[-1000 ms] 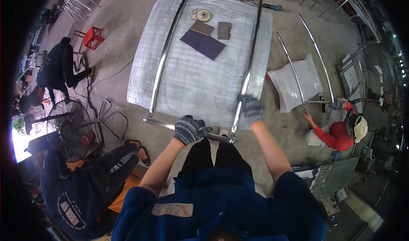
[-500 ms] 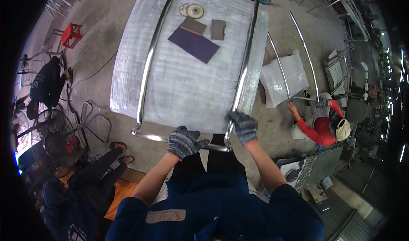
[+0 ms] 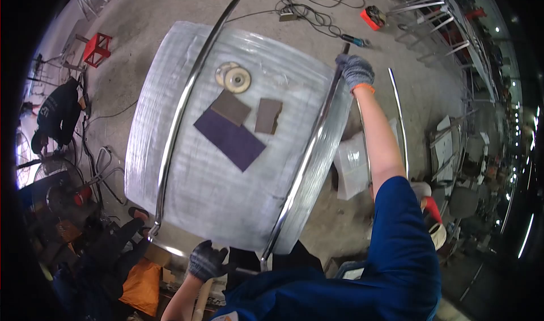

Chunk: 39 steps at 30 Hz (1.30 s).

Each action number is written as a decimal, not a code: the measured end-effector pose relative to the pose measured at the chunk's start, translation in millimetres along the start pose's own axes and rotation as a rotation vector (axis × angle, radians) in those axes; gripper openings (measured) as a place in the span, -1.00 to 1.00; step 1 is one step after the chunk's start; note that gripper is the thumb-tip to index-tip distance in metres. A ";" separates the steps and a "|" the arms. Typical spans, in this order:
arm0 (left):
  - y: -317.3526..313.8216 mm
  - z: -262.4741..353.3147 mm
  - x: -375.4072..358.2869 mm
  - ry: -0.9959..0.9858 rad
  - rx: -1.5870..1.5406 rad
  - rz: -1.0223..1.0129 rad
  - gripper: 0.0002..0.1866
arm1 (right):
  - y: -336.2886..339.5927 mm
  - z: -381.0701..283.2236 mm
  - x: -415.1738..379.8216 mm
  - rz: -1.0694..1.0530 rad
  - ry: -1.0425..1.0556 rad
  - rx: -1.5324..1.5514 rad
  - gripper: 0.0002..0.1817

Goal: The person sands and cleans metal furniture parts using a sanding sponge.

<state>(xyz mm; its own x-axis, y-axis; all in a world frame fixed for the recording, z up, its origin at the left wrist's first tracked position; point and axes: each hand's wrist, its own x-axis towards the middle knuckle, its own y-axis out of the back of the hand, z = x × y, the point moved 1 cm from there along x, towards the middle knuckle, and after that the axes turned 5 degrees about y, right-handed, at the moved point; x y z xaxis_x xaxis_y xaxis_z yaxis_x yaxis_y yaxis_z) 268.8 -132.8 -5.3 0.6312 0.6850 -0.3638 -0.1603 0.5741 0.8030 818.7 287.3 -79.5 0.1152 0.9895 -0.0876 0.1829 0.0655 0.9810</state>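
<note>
Steel frame (image 3: 306,156) gripped by both gloved hands' fingers: right hand (image 3: 355,70) far end, left hand (image 3: 206,261) near bar.

A: Where does the single view sit?
B: On the person's head, looking steeply down over the wrapped table (image 3: 187,190), which fills the centre.
A: How wide?
B: Fisheye: floor at twelve o'clock, the person's own blue sleeve (image 3: 405,247) near at five.

Between the two rails of the steel frame (image 3: 306,156), the table (image 3: 187,190) is left bare at the near end. Farther up, the way is blocked by sanding sheets (image 3: 229,131) and discs (image 3: 232,77). Cables (image 3: 311,12) are strewn beyond the far edge.
</note>
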 end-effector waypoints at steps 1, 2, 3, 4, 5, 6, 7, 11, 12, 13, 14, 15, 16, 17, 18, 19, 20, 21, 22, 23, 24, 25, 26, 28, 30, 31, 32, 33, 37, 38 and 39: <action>0.9 1.1 1.2 -0.010 0.032 0.019 -0.45 | 5.4 8.8 27.4 -0.024 -0.060 -0.033 -0.65; 3.7 1.9 4.1 -0.003 0.051 -0.010 -0.45 | 7.7 13.8 42.3 -0.035 -0.055 -0.027 -0.65; 6.6 3.9 6.3 0.001 0.071 -0.044 -0.45 | 9.5 18.9 52.0 -0.047 -0.048 0.025 -0.64; 6.0 6.3 7.7 0.002 0.072 -0.060 -0.45 | 8.0 24.6 54.2 -0.058 -0.048 0.079 -0.63; 3.9 6.4 6.1 0.021 0.045 -0.108 -0.45 | 1.6 17.9 30.3 -0.056 0.012 0.068 -0.64; 4.8 3.5 6.7 0.038 0.028 -0.141 -0.45 | 2.1 0.5 -8.0 -0.035 0.077 0.056 -0.65; 8.3 4.6 9.2 -0.008 0.024 -0.024 -0.46 | -20.8 -3.4 -52.2 0.096 0.295 0.098 -0.70; 11.8 7.1 12.1 0.038 0.053 -0.160 -0.48 | -11.6 -58.1 -154.1 -0.173 0.178 0.069 -0.76; 14.7 9.3 12.6 0.038 0.072 -0.165 -0.49 | -16.3 -48.2 -136.6 -0.116 0.190 0.093 -0.77; 13.9 7.3 12.6 0.040 0.095 -0.162 -0.50 | -18.8 -35.5 -106.9 -0.052 0.206 0.117 -0.78; 4.9 3.1 7.5 0.052 0.086 -0.172 -0.49 | -5.4 -29.3 -67.3 0.013 0.150 0.045 -0.79; -3.2 -1.2 2.9 0.022 0.107 -0.169 -0.46 | -17.1 -4.6 -15.7 0.055 0.110 0.137 -0.79; -7.9 -1.3 2.1 0.027 0.128 -0.212 -0.45 | -8.1 4.8 35.2 0.007 -0.142 0.242 -0.75; -3.6 0.8 3.5 0.032 0.147 -0.264 -0.44 | 22.6 1.2 54.0 -0.093 -0.066 0.056 -0.71; 0.3 3.8 5.7 0.051 0.136 -0.228 -0.44 | 23.4 1.3 54.3 -0.023 -0.007 0.089 -0.71; 8.2 9.8 8.0 0.064 0.116 -0.201 -0.44 | 9.1 5.5 43.8 0.037 0.045 0.116 -0.71; 11.7 11.0 7.0 0.033 0.119 -0.174 -0.43 | -21.5 13.9 29.2 -0.029 -0.045 0.244 -0.71; 8.0 9.5 4.1 0.028 0.122 -0.149 -0.43 | 0.9 -13.1 -23.3 -0.198 0.088 0.113 -0.68; -0.4 5.0 -1.2 0.142 0.096 -0.345 -0.37 | 9.4 -36.8 -78.0 -0.146 0.022 0.224 -0.64; -5.8 1.8 -0.3 0.258 0.065 -0.537 -0.29 | -1.5 -47.1 -109.4 -0.293 0.010 0.194 -0.63; -0.6 4.6 0.3 0.244 0.066 -0.487 -0.31 | -22.4 -53.5 -140.3 -0.207 0.147 0.043 -0.65; 3.4 6.2 1.6 0.247 0.069 -0.474 -0.31 | -15.8 -59.3 -138.9 -0.347 0.020 0.084 -0.68; 5.0 8.7 4.6 0.251 0.076 -0.513 -0.32 | -25.1 -47.7 -124.8 -0.254 0.069 0.109 -0.71; 17.6 13.6 9.6 0.272 0.098 -0.562 -0.32 | -24.6 -24.2 -72.1 -0.088 0.109 0.109 -0.74; 6.5 9.7 6.4 0.265 0.091 -0.535 -0.32 | -2.9 3.7 15.5 -0.052 0.023 0.232 -0.73; 1.9 6.1 3.2 0.244 0.091 -0.521 -0.32 | 0.1 17.5 47.5 -0.087 -0.063 0.384 -0.72; -1.6 4.3 2.3 0.252 0.076 -0.525 -0.32 | 4.4 16.2 57.6 -0.087 -0.059 0.382 -0.72; -5.4 3.9 2.3 0.251 0.077 -0.529 -0.32 | 4.5 14.3 60.5 -0.085 -0.155 0.430 -0.70; 9.2 4.9 4.6 0.224 0.084 -0.420 -0.36 | -47.3 2.8 -57.6 -0.179 0.110 0.227 -0.60; 6.7 4.5 1.6 0.211 0.088 -0.387 -0.36 | -29.8 -27.7 -99.9 -0.298 -0.021 0.301 -0.58; 2.0 6.0 -1.6 0.219 0.087 -0.342 -0.37 | 5.8 -65.0 -130.2 -0.299 -0.037 0.273 -0.57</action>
<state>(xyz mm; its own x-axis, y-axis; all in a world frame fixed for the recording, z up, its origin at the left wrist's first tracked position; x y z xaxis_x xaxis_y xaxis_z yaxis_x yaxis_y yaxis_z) 272.1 -135.5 -0.3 0.4588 0.5461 -0.7009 0.1013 0.7515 0.6519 741.3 167.3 -51.1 0.0520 0.9265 -0.3728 0.4654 0.3078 0.8299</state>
